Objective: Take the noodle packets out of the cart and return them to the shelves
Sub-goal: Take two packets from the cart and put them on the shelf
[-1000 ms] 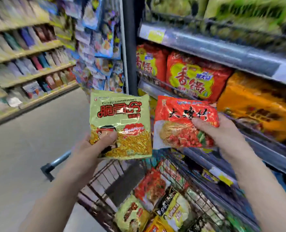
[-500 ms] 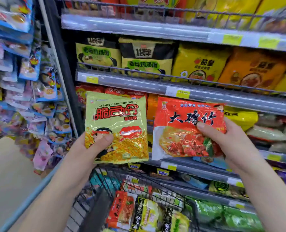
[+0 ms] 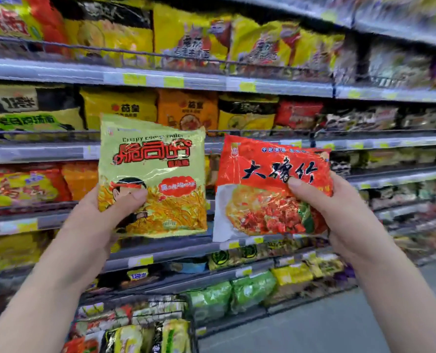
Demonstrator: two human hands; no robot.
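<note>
My left hand [image 3: 102, 220] grips a yellow-green noodle packet [image 3: 155, 159] with red lettering by its lower left corner. My right hand [image 3: 339, 212] grips a red noodle packet [image 3: 262, 189] with black characters by its right edge. Both packets are held upright, side by side, in front of the shelves [image 3: 160, 80] at chest height. The wire cart [image 3: 194, 324] shows at the bottom centre, with several more packets [image 3: 171, 337] lying in it.
Rows of noodle bags fill the shelves on several levels, yellow and orange ones [image 3: 120, 110] behind the held packets, green bags [image 3: 237, 294] low down. Grey aisle floor [image 3: 339, 327] lies to the lower right. The picture is motion-blurred.
The view has swung right from the aisle to face the shelves. Both hands keep their packets and have lifted slightly; the cart has slipped lower in view.
</note>
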